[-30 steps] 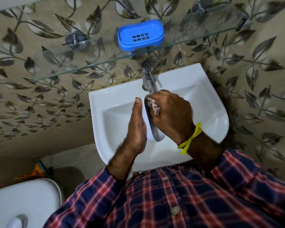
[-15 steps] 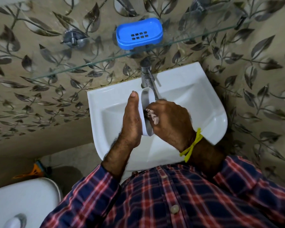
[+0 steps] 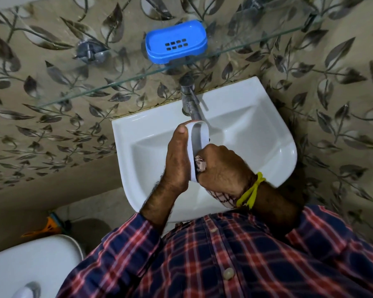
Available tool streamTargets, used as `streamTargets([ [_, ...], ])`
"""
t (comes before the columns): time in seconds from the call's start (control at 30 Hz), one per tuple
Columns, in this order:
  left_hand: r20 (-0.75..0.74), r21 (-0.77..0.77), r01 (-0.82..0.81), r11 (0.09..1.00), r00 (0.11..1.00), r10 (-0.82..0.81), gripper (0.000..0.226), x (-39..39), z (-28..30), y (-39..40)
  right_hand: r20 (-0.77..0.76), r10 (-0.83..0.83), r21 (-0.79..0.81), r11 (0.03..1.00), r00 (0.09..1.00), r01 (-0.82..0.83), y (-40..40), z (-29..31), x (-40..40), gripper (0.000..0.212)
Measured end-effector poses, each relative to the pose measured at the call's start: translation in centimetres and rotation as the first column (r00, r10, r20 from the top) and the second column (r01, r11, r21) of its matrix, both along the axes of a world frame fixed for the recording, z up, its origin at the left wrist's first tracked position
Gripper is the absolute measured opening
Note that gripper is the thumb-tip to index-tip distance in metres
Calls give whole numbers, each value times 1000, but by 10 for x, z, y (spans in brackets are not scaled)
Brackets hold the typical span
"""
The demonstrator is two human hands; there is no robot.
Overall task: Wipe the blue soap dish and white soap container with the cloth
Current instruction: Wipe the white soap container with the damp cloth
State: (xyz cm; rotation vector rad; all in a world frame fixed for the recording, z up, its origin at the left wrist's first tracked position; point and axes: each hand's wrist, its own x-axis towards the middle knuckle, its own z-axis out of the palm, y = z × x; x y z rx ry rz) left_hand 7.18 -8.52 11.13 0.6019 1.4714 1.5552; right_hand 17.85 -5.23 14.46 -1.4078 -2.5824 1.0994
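My left hand (image 3: 177, 162) holds the white soap container (image 3: 199, 136) on its edge over the white sink (image 3: 267, 130), just below the tap. My right hand (image 3: 222, 168) presses a bunched checked cloth (image 3: 200, 165) into the lower end of the container; more cloth (image 3: 223, 197) hangs under that wrist. The upper part of the container's hollow is uncovered. The blue soap dish (image 3: 176, 45), with its drain slots, sits on the glass shelf (image 3: 95, 91) above the sink, untouched.
A chrome tap (image 3: 191, 104) stands right above the container. The glass shelf juts out from the leaf-patterned wall. A white toilet lid (image 3: 30, 263) lies at the lower left, with an orange brush (image 3: 45, 227) on the floor beside it.
My right hand with the cloth has slid from the container's upper end down to its lower end. The container has shifted up towards the tap.
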Motion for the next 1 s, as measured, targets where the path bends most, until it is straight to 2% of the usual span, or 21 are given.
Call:
streamTargets([
  [0.03, -33, 22, 10, 1000, 999, -9, 38, 1, 1, 0, -26, -3, -35, 999, 1000, 2, 1, 1, -1, 19],
  [0.13, -52, 76, 6, 997, 999, -2, 38, -2, 5, 1, -268, -65, -338, 941, 961, -30, 9, 9, 3, 21],
  [0.17, -55, 70, 5, 998, 998, -1, 41, -3, 7, 1, -303, -67, -380, 923, 951, -56, 11, 11, 6, 16],
  [0.23, -79, 41, 8, 999, 997, -5, 40, -3, 0, 2, -238, 39, -266, 958, 970, -104, 12, 11, 8, 9],
  [0.3, -42, 13, 26, 1000, 999, -26, 40, 1, -2, 2, -14, 124, 9, 992, 992, -124, 5, 7, 7, 12],
  [0.33, -27, 7, 32, 999, 999, -32, 40, 1, -1, 3, 68, 91, 117, 988, 993, -99, 2, 6, 6, 12],
  [0.4, -14, 23, 45, 999, 999, -45, 42, -1, -1, 6, 83, 5, 195, 981, 997, -21, -1, 4, 0, 14],
  [0.47, 29, 28, 53, 998, 998, -54, 43, -5, -3, 5, -57, -101, 135, 985, 993, 108, 1, 3, -4, 15],
  [0.53, 90, 8, 77, 997, 993, -78, 57, -6, -4, 2, -272, -239, 52, 964, 932, 262, 9, 4, -5, 10],
  [0.57, 98, 11, 106, 994, 990, -106, 61, -5, -5, 0, -370, -260, 7, 959, 892, 282, 14, 6, -5, 6],
  [0.67, 84, 47, 149, 988, 985, -153, 51, -4, -10, -5, -504, -184, -138, 982, 844, 131, 23, 7, 0, 10],
  [0.73, 56, 35, 132, 991, 989, -134, 48, -13, -7, -5, -487, -252, -192, 965, 837, 179, 24, 1, 7, 13],
  [0.8, 15, 33, 121, 992, 993, -121, 50, -23, -8, -7, -508, -357, -169, 934, 784, 315, 27, -5, 16, 15],
  [0.87, -22, 17, 113, 993, 993, -112, 52, -26, -11, -11, -605, -390, -151, 912, 694, 382, 29, -5, 23, 18],
  [0.93, -46, -8, 74, 997, 996, -74, 56, -21, -16, -13, -707, -329, -117, 928, 626, 354, 30, 0, 24, 20],
  [1.0, -61, -39, 26, 999, 998, -28, 58, -12, -18, -12, -729, -198, 12, 954, 655, 301, 27, 6, 19, 22],
])
